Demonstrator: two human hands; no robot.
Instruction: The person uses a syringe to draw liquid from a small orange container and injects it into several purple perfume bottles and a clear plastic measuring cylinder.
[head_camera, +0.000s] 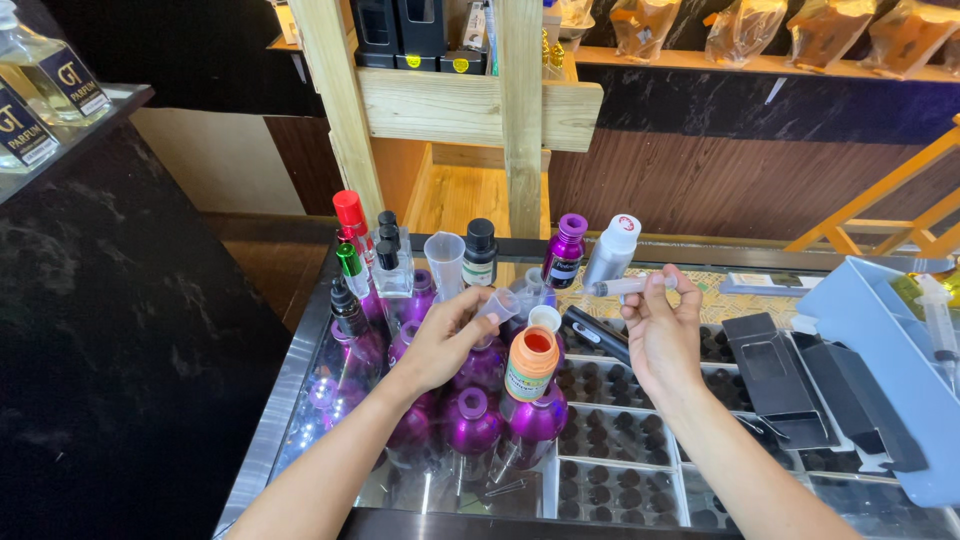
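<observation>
Nearest the head camera, two bare forearms are stretched over a glass-topped display counter (300, 370), where shiny purple metal bottles (470, 425) are crowded around an orange plastic bottle with its cap off (531, 365). A small clear plastic vial (497, 304) is pinched between the fingertips of the left hand (440, 345), just above the purple bottles, while a clear plastic syringe (630, 286) is held level by the thumb and fingers of the right hand (662, 335), its tip turned toward the vial. Farther back, a clear measuring cup (445, 262) and a silver bottle with a white cap (611, 255) are stood upright.
</observation>
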